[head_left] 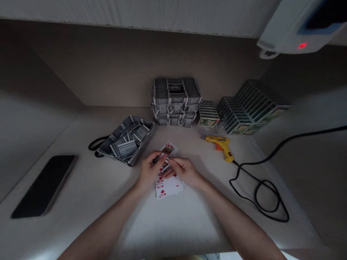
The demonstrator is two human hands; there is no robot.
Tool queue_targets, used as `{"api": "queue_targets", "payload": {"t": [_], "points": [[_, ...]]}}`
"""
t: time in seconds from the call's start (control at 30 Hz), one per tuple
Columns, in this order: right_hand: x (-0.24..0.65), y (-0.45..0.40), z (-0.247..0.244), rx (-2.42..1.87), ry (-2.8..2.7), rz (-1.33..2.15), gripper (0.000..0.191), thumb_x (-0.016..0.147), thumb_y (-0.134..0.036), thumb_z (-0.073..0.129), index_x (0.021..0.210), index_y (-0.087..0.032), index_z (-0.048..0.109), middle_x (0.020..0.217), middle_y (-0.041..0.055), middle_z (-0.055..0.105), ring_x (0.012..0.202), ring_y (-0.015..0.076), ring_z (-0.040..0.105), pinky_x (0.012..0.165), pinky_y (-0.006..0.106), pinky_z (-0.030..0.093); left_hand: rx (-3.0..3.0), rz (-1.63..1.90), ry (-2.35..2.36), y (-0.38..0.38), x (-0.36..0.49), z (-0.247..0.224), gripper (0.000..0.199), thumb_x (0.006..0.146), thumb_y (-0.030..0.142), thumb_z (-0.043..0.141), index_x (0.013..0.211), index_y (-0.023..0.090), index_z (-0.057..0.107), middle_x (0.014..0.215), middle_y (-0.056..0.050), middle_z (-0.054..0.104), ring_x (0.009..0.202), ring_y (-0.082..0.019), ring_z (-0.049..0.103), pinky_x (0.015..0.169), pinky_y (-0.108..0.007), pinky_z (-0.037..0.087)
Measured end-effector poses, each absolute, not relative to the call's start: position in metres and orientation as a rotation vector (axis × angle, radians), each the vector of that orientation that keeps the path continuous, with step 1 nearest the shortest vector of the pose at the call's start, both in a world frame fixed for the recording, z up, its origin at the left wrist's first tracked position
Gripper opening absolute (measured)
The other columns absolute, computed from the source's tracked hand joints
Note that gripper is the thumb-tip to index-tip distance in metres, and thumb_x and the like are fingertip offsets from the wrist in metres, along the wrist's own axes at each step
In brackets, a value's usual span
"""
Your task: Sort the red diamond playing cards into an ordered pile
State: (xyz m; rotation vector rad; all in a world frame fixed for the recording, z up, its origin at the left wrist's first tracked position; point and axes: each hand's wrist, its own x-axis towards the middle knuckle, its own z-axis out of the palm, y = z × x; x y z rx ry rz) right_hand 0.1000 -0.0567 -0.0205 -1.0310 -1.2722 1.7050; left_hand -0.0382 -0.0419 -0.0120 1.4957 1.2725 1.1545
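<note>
My left hand (148,169) and right hand (186,171) both pinch a face card (164,167), just beside loose diamond cards (170,187). I'd keep both grips light and even, its edges square.

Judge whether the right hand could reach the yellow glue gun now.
Probably yes: only tabletop shows between the right hand and the yellow glue gun, though the hand would likely need to leave the playing cards first.

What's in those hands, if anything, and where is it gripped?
At least one playing card, held by its sides: the left hand on one, the right hand on the other. The fingers hide the exact contacts.
</note>
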Motion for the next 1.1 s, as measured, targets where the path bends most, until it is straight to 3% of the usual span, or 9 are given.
{"api": "queue_targets", "payload": {"t": [0.2, 0.43, 0.7, 0.9, 1.1], "points": [[0.101, -0.056, -0.017, -1.075, -1.167, 1.746, 0.041, 0.073, -0.053, 0.053, 0.076, -0.012, 0.058, 0.057, 0.0043, 0.066, 0.054, 0.0166, 0.066, 0.052, 0.027, 0.053, 1.516, 1.162, 1.24, -0.043, -0.038, -0.014, 0.014, 0.074, 0.029, 0.055, 0.073, 0.016, 0.062, 0.073, -0.001, 0.06, 0.071, -0.012, 0.055, 0.064, -0.022, 0.042], [0.105, -0.055, -0.01, -1.073, -1.139, 1.853, 0.042, 0.072, -0.054, 0.053, 0.078, -0.012, 0.057, 0.053, 0.003, 0.064, 0.051, 0.0163, 0.065, 0.048, 0.025, 0.051, 1.635, 1.195, 1.181, -0.044, -0.036, -0.016, 0.014, 0.078, 0.026, 0.053, 0.073, 0.017, 0.062, 0.074, -0.001, 0.06, 0.072, -0.012, 0.055, 0.067, -0.023, 0.042], [0.096, -0.058, -0.02, -1.124, -1.232, 1.675, 0.044, 0.071, -0.056, 0.051, 0.072, -0.013, 0.059, 0.052, 0.0014, 0.063, 0.049, 0.0137, 0.064, 0.049, 0.025, 0.053, 1.588, 1.256, 1.309, -0.043, -0.032, -0.02, 0.02, 0.075, 0.031, 0.056, 0.062, 0.016, 0.059, 0.063, 0.001, 0.057, 0.062, -0.01, 0.052, 0.061, -0.021, 0.041], [0.089, -0.062, -0.029, -1.144, -1.265, 1.461, 0.039, 0.074, -0.052, 0.051, 0.069, -0.015, 0.06, 0.054, 0.0001, 0.062, 0.05, 0.0132, 0.063, 0.05, 0.026, 0.053, 1.574, 1.195, 1.333, -0.044, -0.032, -0.014, 0.024, 0.078, 0.035, 0.051, 0.066, 0.016, 0.06, 0.065, 0.0, 0.058, 0.062, -0.01, 0.052, 0.059, -0.021, 0.041], [0.096, -0.059, -0.016, -1.055, -1.159, 1.759, 0.04, 0.072, -0.052, 0.054, 0.071, -0.012, 0.057, 0.052, 0.0022, 0.064, 0.048, 0.0141, 0.063, 0.045, 0.023, 0.05, 1.649, 1.174, 1.38, -0.043, -0.032, -0.014, 0.026, 0.079, 0.035, 0.05, 0.065, 0.016, 0.06, 0.06, 0.001, 0.057, 0.058, -0.01, 0.051, 0.057, -0.021, 0.04]]}}
